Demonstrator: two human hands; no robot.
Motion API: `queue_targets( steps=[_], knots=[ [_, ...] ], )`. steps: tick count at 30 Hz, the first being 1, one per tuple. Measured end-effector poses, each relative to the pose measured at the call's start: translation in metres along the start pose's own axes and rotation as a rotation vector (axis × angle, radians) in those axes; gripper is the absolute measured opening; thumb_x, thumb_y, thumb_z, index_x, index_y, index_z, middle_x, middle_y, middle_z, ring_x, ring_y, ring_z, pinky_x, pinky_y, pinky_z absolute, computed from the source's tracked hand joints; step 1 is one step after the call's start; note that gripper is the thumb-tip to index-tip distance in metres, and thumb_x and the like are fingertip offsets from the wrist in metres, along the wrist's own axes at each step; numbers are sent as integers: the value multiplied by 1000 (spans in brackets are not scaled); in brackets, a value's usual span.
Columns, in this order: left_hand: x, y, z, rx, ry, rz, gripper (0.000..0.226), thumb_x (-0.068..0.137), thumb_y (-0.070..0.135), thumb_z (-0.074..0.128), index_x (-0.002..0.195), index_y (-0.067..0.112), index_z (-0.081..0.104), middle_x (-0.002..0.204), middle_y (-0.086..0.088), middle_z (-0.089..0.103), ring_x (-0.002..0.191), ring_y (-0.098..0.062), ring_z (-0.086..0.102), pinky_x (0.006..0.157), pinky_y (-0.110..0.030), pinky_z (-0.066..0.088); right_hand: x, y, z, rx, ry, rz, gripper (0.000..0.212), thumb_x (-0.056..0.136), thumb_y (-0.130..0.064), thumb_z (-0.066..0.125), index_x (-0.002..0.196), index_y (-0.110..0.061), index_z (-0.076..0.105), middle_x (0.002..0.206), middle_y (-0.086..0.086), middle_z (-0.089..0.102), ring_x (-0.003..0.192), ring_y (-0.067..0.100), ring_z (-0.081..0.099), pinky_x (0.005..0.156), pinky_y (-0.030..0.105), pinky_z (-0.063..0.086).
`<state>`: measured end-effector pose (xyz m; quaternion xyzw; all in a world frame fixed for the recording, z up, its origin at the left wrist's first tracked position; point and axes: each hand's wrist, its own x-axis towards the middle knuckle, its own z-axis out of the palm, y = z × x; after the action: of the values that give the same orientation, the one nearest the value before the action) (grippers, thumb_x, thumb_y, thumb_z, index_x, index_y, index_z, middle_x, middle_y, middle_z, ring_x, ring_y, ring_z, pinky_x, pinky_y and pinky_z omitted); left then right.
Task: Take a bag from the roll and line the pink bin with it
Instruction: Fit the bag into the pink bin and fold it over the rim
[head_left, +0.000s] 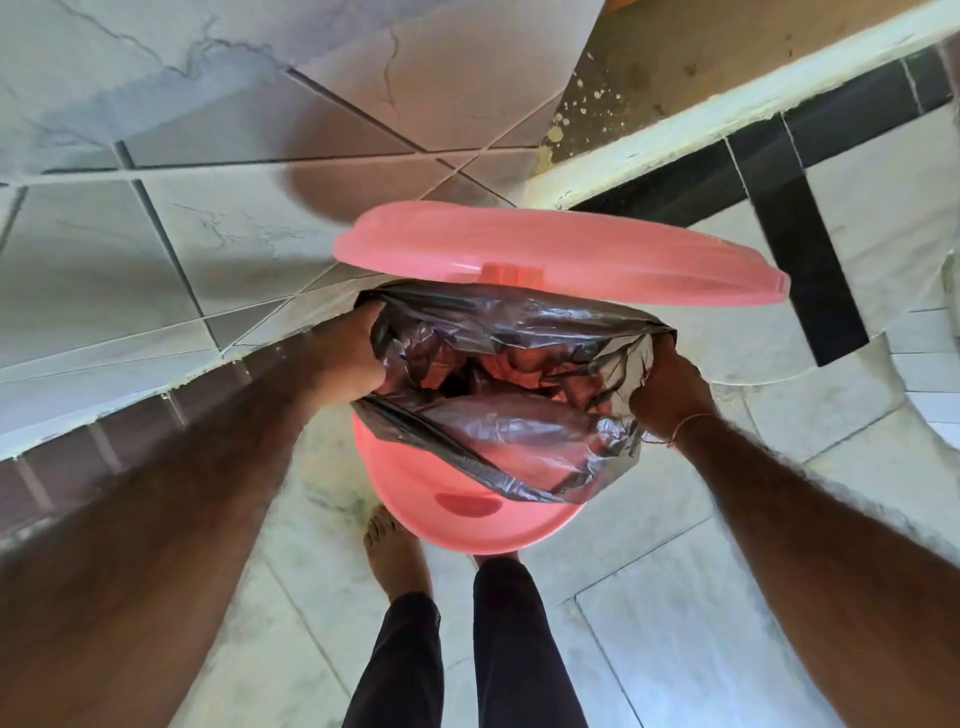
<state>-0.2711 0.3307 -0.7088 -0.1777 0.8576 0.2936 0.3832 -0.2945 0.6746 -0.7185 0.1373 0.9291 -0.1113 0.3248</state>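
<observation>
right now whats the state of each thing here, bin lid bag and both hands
pink bin: upright on the floor, near rim still bare
lid: open, tipped up at the far side
bag: mouth spread open over the bin, not yet tucked over the near rim
left hand: gripping the bag's left edge
right hand: gripping the bag's right edge
</observation>
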Motion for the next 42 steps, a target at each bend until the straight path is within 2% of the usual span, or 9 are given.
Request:
queue_targets(
  steps=[2, 7, 11, 15, 19, 27, 34, 39, 42],
  knots=[
    [8, -3, -4, 58, -28, -13, 86, 76, 8, 64, 150, 27, 24, 129, -15, 60, 105, -33, 59, 77, -28, 44, 7, 2, 2, -42, -33, -30, 71, 73, 1, 53, 138, -14, 28, 108, 30, 63, 100, 48, 61, 80, 44, 51],
    [13, -10, -3, 125, -81, 25, 74, 80, 2, 57, 145, 28, 35, 127, -15, 58, 96, -28, 54, 76, -28, 39, 12, 12, 16, -232, -230, -120, 87, 77, -6, 58, 149, -28, 15, 106, 26, 66, 97, 43, 65, 77, 42, 54],
    [8, -28, -3, 196, -106, 80, 66, 78, 20, 63, 137, 45, 43, 139, -4, 52, 112, -28, 56, 88, -32, 49, 2, 25, 26, -441, -290, -190, 74, 87, -28, 54, 148, -34, 13, 115, 18, 60, 103, 39, 63, 83, 44, 52],
    [-12, -36, 12, 146, -17, 44, 56, 80, 0, 58, 130, 24, 58, 112, -17, 62, 82, -20, 52, 55, -22, 36, -19, 35, 31, -423, -192, -237, 69, 88, -36, 53, 146, -33, 17, 110, 13, 55, 100, 39, 62, 79, 44, 51],
    [-35, -49, 36, -88, 132, 29, 54, 68, -13, 58, 115, 13, 65, 96, -12, 65, 93, -30, 63, 73, -27, 42, -43, 46, 44, -512, -232, -235, 73, 87, -39, 56, 148, -26, 19, 117, 11, 51, 103, 36, 60, 78, 43, 50],
    [-58, -56, 65, -129, 187, 10, 67, 66, -4, 55, 128, 20, 50, 115, -15, 62, 109, -34, 56, 92, -40, 47, -88, 55, 81, -470, -234, -182, 47, 93, -47, 41, 132, -22, 43, 112, 9, 55, 102, 34, 61, 78, 41, 51],
    [-62, -63, 69, -102, 177, 41, 59, 77, 15, 61, 132, 26, 40, 123, -12, 57, 112, -35, 55, 92, -46, 50, -144, 40, 120, -331, -452, -326, 43, 96, -47, 35, 134, -29, 43, 125, 6, 56, 109, 33, 61, 88, 43, 51],
    [-75, -65, 79, -45, 209, 55, 80, 75, 13, 71, 143, 24, 30, 131, -13, 50, 116, -35, 55, 93, -48, 51, -161, -1, 146, -239, -568, -290, 37, 93, -47, 42, 120, -26, 56, 123, 9, 64, 112, 32, 60, 92, 40, 50],
    [-80, -66, 83, 33, 228, 43, 84, 71, 17, 79, 140, 24, 30, 127, -13, 50, 111, -35, 58, 83, -47, 54, -163, -22, 159, -271, -652, -270, 49, 93, -48, 44, 133, -20, 46, 134, 12, 56, 125, 32, 51, 101, 41, 45]
  ],
)
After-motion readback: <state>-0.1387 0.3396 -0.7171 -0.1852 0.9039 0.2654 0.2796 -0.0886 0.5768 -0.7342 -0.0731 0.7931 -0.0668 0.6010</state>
